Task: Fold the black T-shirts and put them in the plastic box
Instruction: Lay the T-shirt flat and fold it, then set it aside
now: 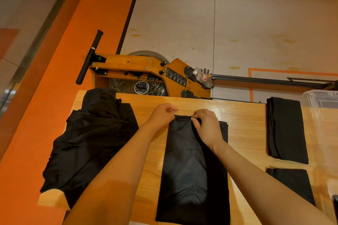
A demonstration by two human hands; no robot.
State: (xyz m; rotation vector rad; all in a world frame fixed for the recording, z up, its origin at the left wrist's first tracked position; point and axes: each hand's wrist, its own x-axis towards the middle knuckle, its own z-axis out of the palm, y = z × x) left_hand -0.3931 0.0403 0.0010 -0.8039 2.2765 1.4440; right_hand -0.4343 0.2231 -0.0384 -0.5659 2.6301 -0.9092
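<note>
A: What's the biggest thing in view?

B: The wooden table [245, 126], and I'll place everything else from it. Beyond its far edge stands a wooden rowing machine [146, 71] with a black handle bar at its left end and a black rail running off to the right. A clear water bottle [203, 78] lies on the machine's right part.

A: And on the table itself?

B: At its left end, a heap of unfolded black T-shirts [87, 139], spilling over the left edge. In the middle of the table lies the T-shirt being folded [192, 170], a long narrow strip running from the near edge toward the far one. On the table's right side are two folded T-shirts: the far folded T-shirt [285, 129] and the near folded T-shirt [294, 184], apart from each other. At the table's far right corner sits the clear plastic box [321, 100], just beside the far folded one.

A: The hands?

B: Both are at the far end of the middle strip. The left hand [161, 115] has its fingers curled at the strip's top left corner and seems to pinch the cloth. The right hand [206, 126] lies on the top right part, fingers curled round a fold of fabric.
</note>
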